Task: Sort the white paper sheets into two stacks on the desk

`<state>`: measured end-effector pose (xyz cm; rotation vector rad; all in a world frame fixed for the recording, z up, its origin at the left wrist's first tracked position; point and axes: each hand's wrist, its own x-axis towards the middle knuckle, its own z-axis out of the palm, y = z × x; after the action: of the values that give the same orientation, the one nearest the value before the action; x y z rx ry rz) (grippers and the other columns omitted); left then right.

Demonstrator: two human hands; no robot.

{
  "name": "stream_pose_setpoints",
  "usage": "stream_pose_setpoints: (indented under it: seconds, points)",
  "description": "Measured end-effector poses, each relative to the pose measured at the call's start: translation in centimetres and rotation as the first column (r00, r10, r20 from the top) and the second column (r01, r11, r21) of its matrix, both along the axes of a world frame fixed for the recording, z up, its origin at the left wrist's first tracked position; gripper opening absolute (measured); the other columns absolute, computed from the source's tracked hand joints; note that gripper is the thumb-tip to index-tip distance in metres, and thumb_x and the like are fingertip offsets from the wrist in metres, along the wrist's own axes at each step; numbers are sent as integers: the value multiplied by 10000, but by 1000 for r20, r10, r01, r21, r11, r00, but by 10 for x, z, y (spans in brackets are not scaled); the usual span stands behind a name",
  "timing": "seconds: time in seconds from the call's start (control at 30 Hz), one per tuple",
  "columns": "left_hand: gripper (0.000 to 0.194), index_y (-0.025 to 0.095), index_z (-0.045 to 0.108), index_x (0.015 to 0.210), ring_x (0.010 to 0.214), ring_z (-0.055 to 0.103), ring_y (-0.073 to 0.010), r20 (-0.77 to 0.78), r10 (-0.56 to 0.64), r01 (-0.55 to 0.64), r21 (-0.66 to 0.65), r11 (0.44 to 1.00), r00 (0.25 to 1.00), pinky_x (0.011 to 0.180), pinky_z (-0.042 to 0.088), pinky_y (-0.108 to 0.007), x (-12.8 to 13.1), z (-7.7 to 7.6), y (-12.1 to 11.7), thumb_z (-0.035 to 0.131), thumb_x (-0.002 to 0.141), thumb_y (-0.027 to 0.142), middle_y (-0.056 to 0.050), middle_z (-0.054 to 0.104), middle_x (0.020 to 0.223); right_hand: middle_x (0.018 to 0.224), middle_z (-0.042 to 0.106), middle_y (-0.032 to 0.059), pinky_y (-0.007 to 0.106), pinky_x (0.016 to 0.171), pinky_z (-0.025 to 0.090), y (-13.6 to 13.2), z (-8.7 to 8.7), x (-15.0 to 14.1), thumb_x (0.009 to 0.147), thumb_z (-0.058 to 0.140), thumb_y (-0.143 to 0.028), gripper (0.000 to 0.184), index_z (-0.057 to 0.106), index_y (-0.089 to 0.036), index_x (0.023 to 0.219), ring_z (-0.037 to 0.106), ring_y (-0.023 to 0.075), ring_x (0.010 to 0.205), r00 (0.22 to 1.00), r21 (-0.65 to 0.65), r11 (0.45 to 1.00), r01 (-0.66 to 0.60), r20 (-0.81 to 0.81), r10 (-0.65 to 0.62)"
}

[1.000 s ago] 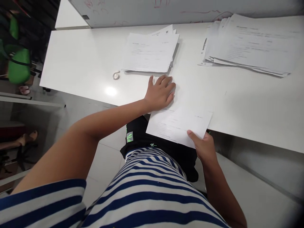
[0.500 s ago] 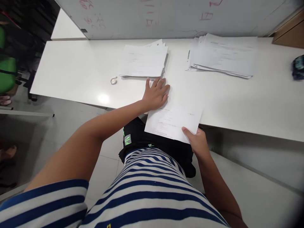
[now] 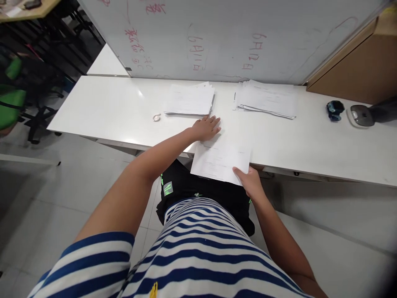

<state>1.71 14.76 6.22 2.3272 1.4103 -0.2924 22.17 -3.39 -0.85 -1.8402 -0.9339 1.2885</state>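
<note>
A printed sheet of paper [image 3: 218, 159] lies partly on the white desk and juts over its front edge above my lap. My right hand [image 3: 250, 181] pinches the sheet's near right corner, thumb on top, fingers hidden underneath. Spread flat, my left hand [image 3: 206, 128] rests at the sheet's far left edge, palm down. Just beyond its fingertips sits a stack of printed papers [image 3: 189, 99]. Farther right on the desk is a second paper stack [image 3: 268, 99], its sheets slightly fanned.
A small white coiled object [image 3: 156, 117] lies left of the near stack. On the right are a dark watch-like item [image 3: 335, 109], a grey-and-white device [image 3: 361, 116] and a cardboard box [image 3: 347, 62]. A whiteboard [image 3: 223, 37] with red writing stands along the desk's back [image 3: 118, 103].
The view has tilted up and swung right, bringing the box and devices into sight. Both hands keep their places on the sheet, which has barely moved.
</note>
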Motion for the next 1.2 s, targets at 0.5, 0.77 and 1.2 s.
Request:
stream_pose_setpoints:
  seconds: [0.5, 0.77, 1.2]
  points:
    - [640, 215, 199, 1516, 1481, 86, -299, 37, 5, -4, -14, 1000, 999, 1131, 264, -516, -3, 2, -3, 147, 966, 537, -69, 155, 1610, 1078, 730, 109, 397, 840, 579, -40, 23, 38, 647, 808, -414, 438, 713, -158, 989, 701, 295, 964, 977, -80, 988, 134, -157, -145]
    - [615, 235, 220, 1508, 1475, 124, -291, 44, -3, 4, -20, 1000, 999, 1124, 254, -507, -3, -1, 1, 147, 973, 531, -74, 139, 1614, 1074, 732, 63, 286, 810, 601, -22, 52, 106, 593, 866, -359, 461, 707, -179, 986, 711, 220, 923, 923, 120, 928, 352, -209, -323]
    - [549, 230, 314, 1466, 1460, 153, -326, 81, -13, 15, -22, 1000, 997, 1088, 251, -561, -4, -2, 0, 185, 991, 474, -111, 168, 1603, 904, 743, 36, 233, 696, 603, 63, 61, 125, 615, 838, -199, 295, 704, -158, 875, 703, 153, 739, 928, 249, 897, 366, -162, -334]
